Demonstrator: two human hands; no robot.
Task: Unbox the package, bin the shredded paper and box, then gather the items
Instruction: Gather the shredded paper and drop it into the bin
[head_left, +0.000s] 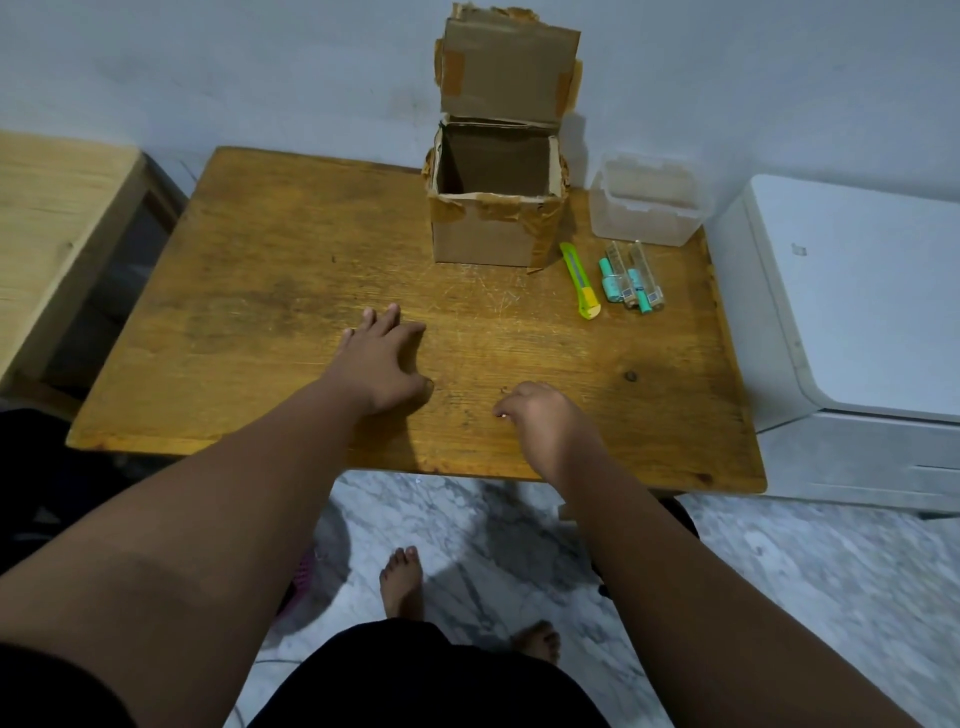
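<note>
Right hand (540, 415) loosely curled, possibly pinching a scrap, though this could not be confirmed; left hand (387, 364) lay spread and empty on the table (260, 291). At one o'clock lay the cutter (581, 280) and tubes (631, 280). The box (493, 208) stood open at twelve o'clock, seemingly empty: probably light, stiff, best gripped by opposite walls.

Bare table (260, 270) left of open box (493, 228); cutter (581, 280), tubes (631, 280), tub (647, 208) crowding right.

A wooden table (270, 291) stood on a marble floor (810, 587). At nine o'clock was a light wooden cabinet (57, 208), at three o'clock a white printer (862, 312).
</note>
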